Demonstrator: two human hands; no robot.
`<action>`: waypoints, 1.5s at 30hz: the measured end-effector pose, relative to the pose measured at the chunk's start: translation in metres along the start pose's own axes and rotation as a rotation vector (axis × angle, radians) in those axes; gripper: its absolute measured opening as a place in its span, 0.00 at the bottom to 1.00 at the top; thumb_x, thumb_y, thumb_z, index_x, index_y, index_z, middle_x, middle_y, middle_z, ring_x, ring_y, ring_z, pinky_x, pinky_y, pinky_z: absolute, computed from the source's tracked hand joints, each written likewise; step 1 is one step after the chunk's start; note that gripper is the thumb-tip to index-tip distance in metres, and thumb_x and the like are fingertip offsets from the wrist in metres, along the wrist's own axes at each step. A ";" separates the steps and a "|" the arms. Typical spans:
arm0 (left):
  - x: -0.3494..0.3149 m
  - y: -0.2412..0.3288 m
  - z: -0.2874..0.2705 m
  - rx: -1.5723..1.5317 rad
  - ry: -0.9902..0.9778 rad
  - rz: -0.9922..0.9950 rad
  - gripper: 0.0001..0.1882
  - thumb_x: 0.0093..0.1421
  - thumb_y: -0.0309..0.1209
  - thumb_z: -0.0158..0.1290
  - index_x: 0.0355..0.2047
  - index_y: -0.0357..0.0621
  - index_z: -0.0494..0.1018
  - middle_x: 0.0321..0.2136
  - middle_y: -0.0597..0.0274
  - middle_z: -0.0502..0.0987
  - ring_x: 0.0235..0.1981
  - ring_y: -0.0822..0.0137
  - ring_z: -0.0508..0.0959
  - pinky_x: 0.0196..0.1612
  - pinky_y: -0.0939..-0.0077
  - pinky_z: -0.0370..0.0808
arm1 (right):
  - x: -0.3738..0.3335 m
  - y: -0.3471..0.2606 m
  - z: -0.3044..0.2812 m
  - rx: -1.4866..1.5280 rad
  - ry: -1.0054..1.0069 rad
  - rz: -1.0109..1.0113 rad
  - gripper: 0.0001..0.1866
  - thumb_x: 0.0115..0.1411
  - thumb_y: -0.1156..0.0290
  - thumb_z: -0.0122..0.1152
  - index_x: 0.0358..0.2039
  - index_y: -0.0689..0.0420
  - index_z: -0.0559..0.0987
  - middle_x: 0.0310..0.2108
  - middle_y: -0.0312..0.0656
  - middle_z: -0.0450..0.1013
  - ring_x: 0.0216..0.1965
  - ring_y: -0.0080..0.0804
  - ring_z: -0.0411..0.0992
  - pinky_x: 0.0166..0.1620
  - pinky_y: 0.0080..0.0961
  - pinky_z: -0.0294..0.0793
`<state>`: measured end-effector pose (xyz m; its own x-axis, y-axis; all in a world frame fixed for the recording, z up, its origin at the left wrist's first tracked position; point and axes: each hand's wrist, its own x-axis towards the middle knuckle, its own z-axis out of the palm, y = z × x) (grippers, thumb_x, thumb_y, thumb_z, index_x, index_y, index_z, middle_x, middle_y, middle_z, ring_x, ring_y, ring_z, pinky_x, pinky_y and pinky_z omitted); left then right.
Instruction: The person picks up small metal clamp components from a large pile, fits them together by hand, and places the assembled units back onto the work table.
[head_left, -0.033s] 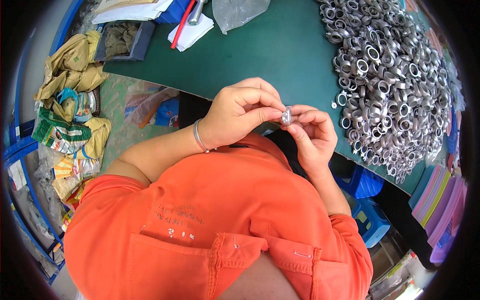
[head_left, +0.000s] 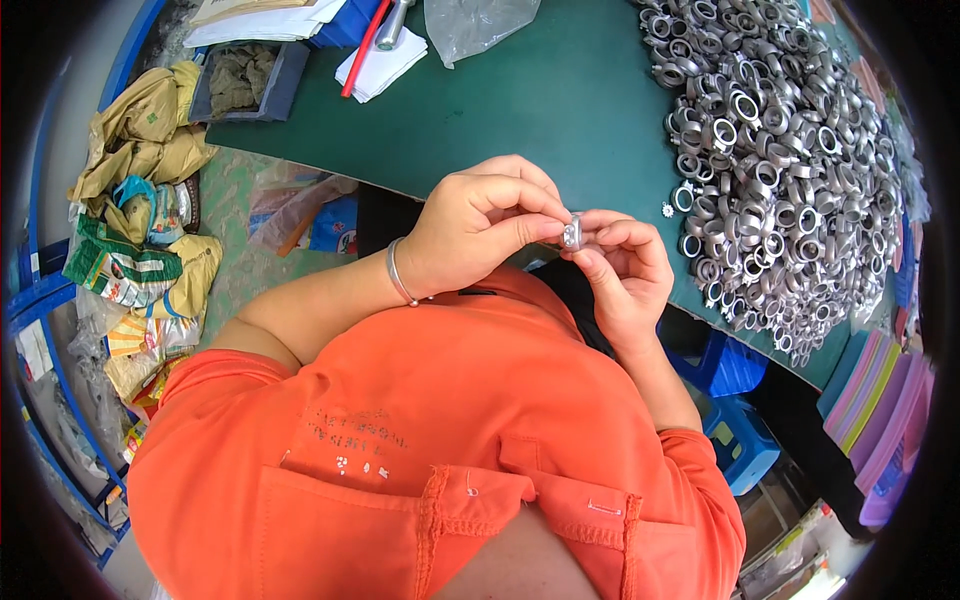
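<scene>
A small silver-grey metal ring (head_left: 572, 233), like those in the heap, is pinched at the table's near edge between both my hands. Several small round marks or holes show on the side turned up. My left hand (head_left: 492, 215), with a bangle at its wrist, grips the ring from the left with thumb and forefinger. From the right, the thumb and fingertips of my right hand (head_left: 628, 272) close on its other side. Fingers cover much of the ring. A large heap of grey metal rings (head_left: 780, 170) lies to the right of my hands.
The green table (head_left: 560, 120) stretches ahead. A tiny toothed metal piece (head_left: 668, 210) lies beside the heap. At the far left stand a grey bin (head_left: 285, 85), a red rod (head_left: 366, 48) and a clear plastic bag (head_left: 478, 25). Blue stools (head_left: 742, 440) stand below the table's right side.
</scene>
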<state>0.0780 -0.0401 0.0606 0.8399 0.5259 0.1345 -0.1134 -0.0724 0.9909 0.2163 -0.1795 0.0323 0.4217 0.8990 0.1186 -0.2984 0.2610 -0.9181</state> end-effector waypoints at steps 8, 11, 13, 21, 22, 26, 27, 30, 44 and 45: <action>-0.004 -0.004 -0.005 0.112 -0.027 0.110 0.03 0.59 0.21 0.55 0.32 0.35 0.78 0.33 0.58 0.75 0.35 0.69 0.76 0.37 0.78 0.74 | -0.004 0.005 0.004 0.086 -0.028 0.090 0.11 0.57 0.88 0.56 0.39 0.63 0.68 0.44 0.52 0.71 0.42 0.31 0.74 0.46 0.26 0.77; -0.003 -0.003 -0.005 0.104 -0.031 0.091 0.02 0.58 0.21 0.56 0.32 0.35 0.77 0.33 0.57 0.75 0.34 0.68 0.76 0.37 0.78 0.74 | -0.005 0.005 0.004 0.114 -0.036 0.140 0.09 0.59 0.86 0.56 0.38 0.63 0.69 0.43 0.51 0.72 0.42 0.31 0.74 0.46 0.26 0.77; -0.003 0.000 -0.003 0.069 -0.045 0.018 0.03 0.56 0.22 0.58 0.31 0.34 0.77 0.33 0.57 0.76 0.32 0.68 0.77 0.35 0.78 0.74 | -0.003 0.004 0.003 0.166 -0.037 0.181 0.07 0.60 0.84 0.56 0.37 0.64 0.69 0.43 0.51 0.73 0.40 0.30 0.74 0.45 0.26 0.77; -0.032 -0.014 -0.022 0.314 -0.278 -0.076 0.02 0.52 0.21 0.59 0.27 0.37 0.77 0.27 0.58 0.79 0.27 0.65 0.79 0.29 0.78 0.75 | 0.009 -0.026 -0.006 -0.349 -0.328 0.380 0.05 0.61 0.80 0.56 0.38 0.66 0.75 0.37 0.46 0.77 0.39 0.27 0.77 0.45 0.24 0.76; -0.037 -0.024 -0.019 0.292 -0.277 -0.067 0.03 0.54 0.22 0.59 0.29 0.38 0.77 0.30 0.57 0.80 0.30 0.64 0.80 0.32 0.77 0.77 | 0.011 -0.022 -0.005 -0.418 -0.366 0.284 0.07 0.59 0.82 0.56 0.38 0.65 0.75 0.38 0.47 0.77 0.39 0.32 0.77 0.45 0.25 0.76; -0.049 -0.042 -0.013 0.255 -0.295 -0.219 0.05 0.56 0.24 0.57 0.34 0.37 0.77 0.34 0.55 0.80 0.33 0.62 0.81 0.37 0.71 0.79 | 0.033 -0.031 -0.015 -1.055 -0.315 -0.337 0.14 0.51 0.86 0.55 0.40 0.64 0.76 0.40 0.49 0.75 0.41 0.46 0.74 0.46 0.34 0.75; -0.052 -0.046 -0.015 0.302 -0.304 -0.199 0.05 0.57 0.24 0.56 0.34 0.37 0.77 0.34 0.55 0.80 0.33 0.62 0.81 0.36 0.72 0.79 | 0.045 -0.038 -0.026 -1.245 -0.192 -0.435 0.17 0.48 0.86 0.55 0.41 0.63 0.76 0.41 0.48 0.74 0.42 0.46 0.73 0.46 0.36 0.73; -0.047 -0.042 -0.016 0.348 -0.363 -0.212 0.06 0.57 0.25 0.56 0.35 0.37 0.77 0.34 0.55 0.79 0.32 0.62 0.81 0.35 0.73 0.78 | 0.077 -0.073 -0.045 -1.934 0.113 -0.509 0.20 0.46 0.83 0.56 0.43 0.60 0.76 0.45 0.43 0.72 0.45 0.39 0.69 0.48 0.37 0.67; -0.008 -0.016 -0.003 0.104 -0.310 -0.238 0.06 0.61 0.25 0.53 0.36 0.34 0.76 0.32 0.57 0.79 0.33 0.70 0.80 0.35 0.79 0.77 | 0.067 -0.049 -0.031 -1.381 -0.161 -0.241 0.11 0.50 0.81 0.63 0.35 0.61 0.76 0.33 0.45 0.69 0.28 0.41 0.73 0.28 0.32 0.73; -0.007 -0.019 0.002 -0.113 -0.206 -0.347 0.07 0.62 0.24 0.51 0.37 0.33 0.75 0.32 0.57 0.79 0.33 0.70 0.80 0.36 0.79 0.77 | 0.061 -0.043 -0.026 -1.182 -0.144 -0.140 0.11 0.50 0.81 0.64 0.36 0.61 0.76 0.34 0.44 0.69 0.29 0.36 0.74 0.29 0.28 0.74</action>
<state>0.0751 -0.0437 0.0406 0.9257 0.3218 -0.1989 0.1470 0.1785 0.9729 0.2769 -0.1445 0.0693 0.2656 0.9393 0.2174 0.7454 -0.0570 -0.6642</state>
